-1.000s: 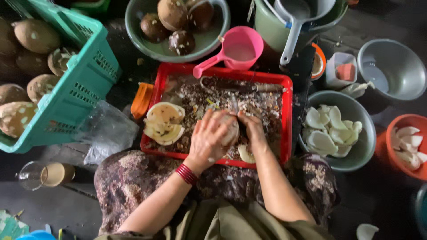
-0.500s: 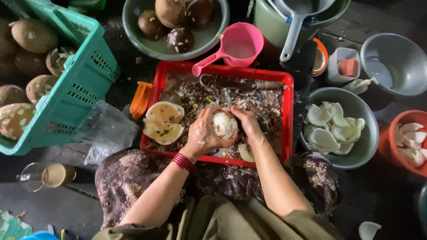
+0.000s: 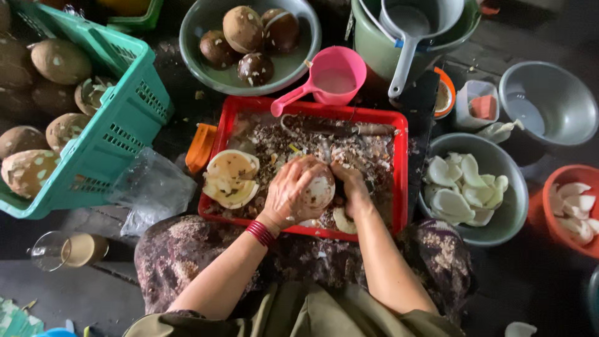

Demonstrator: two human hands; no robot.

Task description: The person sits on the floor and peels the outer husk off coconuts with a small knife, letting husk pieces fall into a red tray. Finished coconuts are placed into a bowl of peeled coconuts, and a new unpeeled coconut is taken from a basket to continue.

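My left hand [image 3: 292,193] cups a round, partly peeled coconut [image 3: 319,188] over the red tray [image 3: 399,168]. A red bangle circles that wrist. My right hand [image 3: 351,187] presses against the coconut's right side; what it grips is hidden behind the fingers. Brown peel shavings [image 3: 284,140] cover the tray floor. Two pale coconut shell halves [image 3: 231,178] lie at the tray's left. A white coconut piece [image 3: 343,221] rests near the tray's front edge. A long knife [image 3: 337,128] lies along the tray's far side.
A teal basket [image 3: 125,125] of brown coconuts stands at left. A grey bowl [image 3: 206,25] of coconuts and a pink scoop [image 3: 331,81] sit beyond the tray. At right, a grey bowl [image 3: 511,212] and an orange bowl [image 3: 543,206] hold white pieces. A glass [image 3: 65,249] stands lower left.
Both hands lifted the coconut and turned it; its pale peeled side showed half a second ago, and now my left hand covers more of it again.
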